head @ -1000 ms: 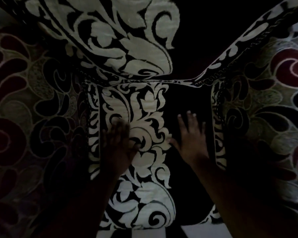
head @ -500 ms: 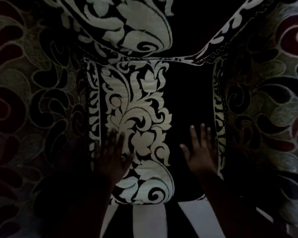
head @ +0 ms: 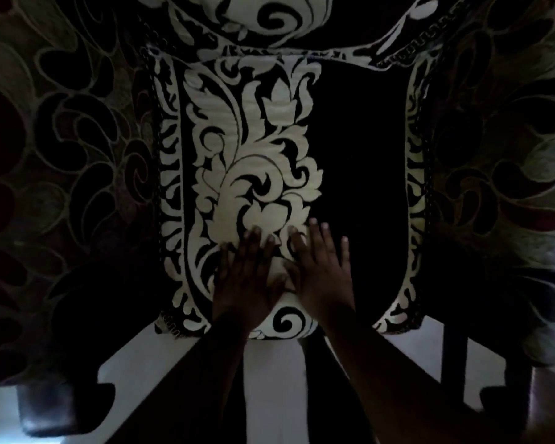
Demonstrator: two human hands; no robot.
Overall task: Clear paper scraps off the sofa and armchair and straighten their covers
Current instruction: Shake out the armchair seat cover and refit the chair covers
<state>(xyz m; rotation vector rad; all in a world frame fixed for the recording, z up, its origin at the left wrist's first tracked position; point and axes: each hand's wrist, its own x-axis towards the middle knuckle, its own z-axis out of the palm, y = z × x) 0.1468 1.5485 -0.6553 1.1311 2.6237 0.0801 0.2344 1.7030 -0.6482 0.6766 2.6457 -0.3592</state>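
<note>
A black cover point(head: 362, 161) with a cream floral pattern lies over the armchair seat and runs up the backrest. My left hand point(head: 249, 277) and my right hand point(head: 322, 270) lie side by side, flat on the cover near the seat's front edge, fingers straight and pointing to the backrest. Neither hand holds anything. No paper scrap shows on the seat.
The armchair's armrests, in dark swirl-patterned fabric, rise at the left point(head: 64, 174) and right point(head: 507, 174) of the seat. A dark chair foot point(head: 48, 408) stands on the pale floor point(head: 269, 392) at the lower left. The scene is dim.
Both hands have slid from the seat's sides toward its middle and down to the front edge. The view has tilted down, showing more floor.
</note>
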